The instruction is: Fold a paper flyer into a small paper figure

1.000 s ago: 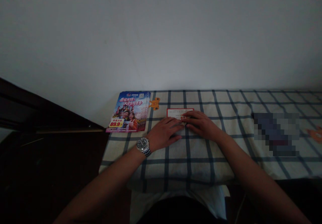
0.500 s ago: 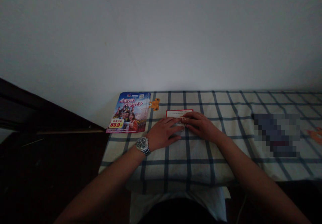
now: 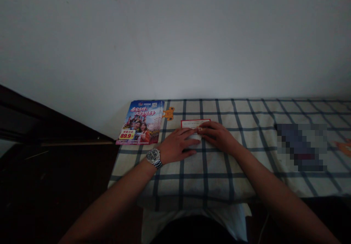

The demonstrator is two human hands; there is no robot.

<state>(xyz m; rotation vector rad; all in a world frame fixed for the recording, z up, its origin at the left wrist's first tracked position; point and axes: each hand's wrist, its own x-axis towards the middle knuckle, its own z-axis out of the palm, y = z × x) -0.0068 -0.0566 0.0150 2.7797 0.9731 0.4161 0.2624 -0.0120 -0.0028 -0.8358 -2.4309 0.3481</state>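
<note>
A small piece of paper (image 3: 192, 124) with a red border and a pale printed face lies on the checked cloth under my fingertips. It looks folded; its near part is covered by my hands. My left hand (image 3: 177, 144), with a metal watch at the wrist, rests over its left side, fingers spread and stretched out. From the right, my right hand (image 3: 218, 136) has its fingers bent and drawn together on the paper's right part. The fingertips of both hands meet near the paper's middle.
A stack of colourful leaflets (image 3: 141, 121) lies at the cloth's left end, by the wall (image 3: 175, 43). The checked cloth (image 3: 219, 180) covers the table. A dark pixelated object (image 3: 300, 147) lies to the right. Dark furniture (image 3: 49, 121) stands at far left.
My left wrist has shifted very slightly to the left, and my fingers have moved a little on the paper. The paper and the leaflet stack have stayed in place.
</note>
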